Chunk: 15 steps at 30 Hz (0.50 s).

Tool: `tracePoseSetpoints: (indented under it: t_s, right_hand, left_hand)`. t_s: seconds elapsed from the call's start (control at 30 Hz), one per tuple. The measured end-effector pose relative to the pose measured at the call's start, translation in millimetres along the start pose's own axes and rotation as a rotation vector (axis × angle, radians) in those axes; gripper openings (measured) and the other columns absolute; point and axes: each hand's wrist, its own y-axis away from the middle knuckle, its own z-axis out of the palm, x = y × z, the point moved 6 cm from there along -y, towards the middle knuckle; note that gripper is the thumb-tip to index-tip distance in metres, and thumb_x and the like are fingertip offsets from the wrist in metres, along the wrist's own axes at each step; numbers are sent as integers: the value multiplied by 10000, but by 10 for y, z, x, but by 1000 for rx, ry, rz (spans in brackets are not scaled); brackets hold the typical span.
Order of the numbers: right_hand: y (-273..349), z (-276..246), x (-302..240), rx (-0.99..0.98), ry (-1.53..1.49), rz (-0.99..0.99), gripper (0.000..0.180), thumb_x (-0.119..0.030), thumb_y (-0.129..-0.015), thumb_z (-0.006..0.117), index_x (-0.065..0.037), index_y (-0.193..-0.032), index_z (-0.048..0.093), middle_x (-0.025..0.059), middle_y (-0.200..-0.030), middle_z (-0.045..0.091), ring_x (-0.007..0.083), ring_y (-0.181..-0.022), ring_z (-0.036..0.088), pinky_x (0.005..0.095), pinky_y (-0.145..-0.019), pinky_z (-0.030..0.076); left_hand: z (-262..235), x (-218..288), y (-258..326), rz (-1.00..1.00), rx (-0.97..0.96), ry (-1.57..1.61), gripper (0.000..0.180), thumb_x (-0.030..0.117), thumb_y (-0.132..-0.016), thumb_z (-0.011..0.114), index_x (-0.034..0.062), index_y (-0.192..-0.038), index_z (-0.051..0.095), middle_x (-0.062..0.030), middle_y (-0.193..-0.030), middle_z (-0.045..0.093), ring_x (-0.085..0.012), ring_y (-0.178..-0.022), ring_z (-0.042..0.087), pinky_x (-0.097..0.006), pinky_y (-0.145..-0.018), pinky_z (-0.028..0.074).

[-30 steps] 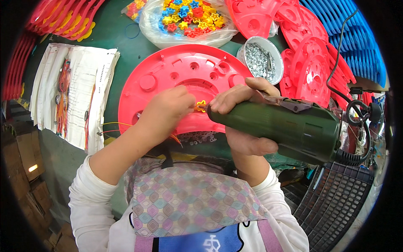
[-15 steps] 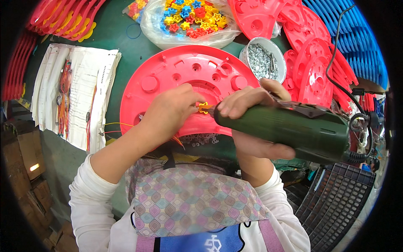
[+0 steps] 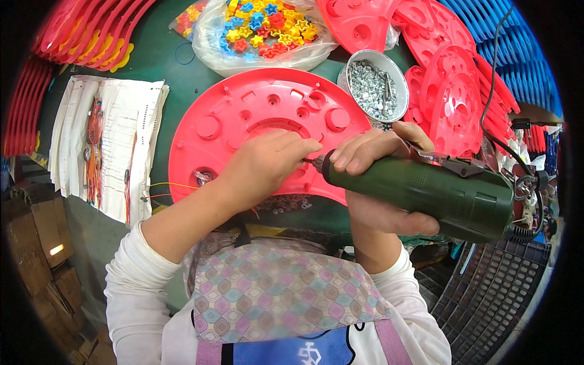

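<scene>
Nearest: one grey, diamond-patterned cloth apron [image 3: 286, 292]. Just beyond, at right: one dark-green, barrel-shaped power screwdriver [image 3: 426, 191] on one black cable [image 3: 490, 79]. Right hand [image 3: 371, 149] clamped around its front end. Runs nearly crosswise, butt to lower right, slim metal bit [image 3: 313, 160] pointing left and slightly away from the body. Points at fingertips of left hand [image 3: 267, 159], close together at the bit's end. Cannot tell contact from a slight gap, nor a pinch on something small from bare fingers. Left hand nearer to bit tip; right hand nearer to barrel.

Below both: one glossy red, arch-shaped plastic panel [image 3: 207, 100], flat on green tabletop [image 3: 164, 67]. Lies lengthwise left to right, bulge away from body; inner curve beneath bit and left hand. Bears two large round raised bosses, left and right.

Left of panel: one stack of white printed paper sheets [image 3: 118, 121], two bundles of coloured wire [image 3: 93, 149] on top, one long, one short.

Beyond panel, at right: one round white bowl [image 3: 404, 91] of small silvery metal parts [image 3: 370, 85], too many to count. Farther: one large clear plastic bag [image 3: 213, 48] of red, yellow and blue star-shaped pieces [image 3: 277, 21], likewise uncountable; one smaller bag [image 3: 185, 21] alongside. Far right: overlapping red moulded panels [image 3: 453, 109], then stacked blue plastic parts [image 3: 517, 67]; count unclear.
</scene>
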Motion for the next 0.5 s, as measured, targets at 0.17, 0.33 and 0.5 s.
tracePoseSetpoints:
  t_s: [0.17,0.33,0.5]
  right_hand:
    - [22,35,-24,14,2,22,1216,-941,-711,533,50,-1407,418,149,-825,661,263,-741,683,389,-736,593]
    - [15,48,-78,15,15,17,1203,-932,-714,550,44,-1407,426,149,-829,663,261,-746,684,382,-736,590]
    - [29,39,-57,45,33,52,1185,-923,-719,566,40,-1397,432,146,-828,664,261,-755,686,382,-735,590]
  left_hand:
    - [-19,-60,21,-63,48,147,362,7,-831,728,44,-1187,677,-142,-1001,726,-298,-908,718,-397,-792,578]
    - [-5,-131,38,-203,-49,293,428,-17,-855,754,51,-1270,671,-114,-1035,751,-219,-963,747,-331,-827,597]
    - [-33,-92,33,-150,16,303,424,0,-830,778,62,-1237,677,-117,-1065,714,-251,-1018,715,-358,-862,580]
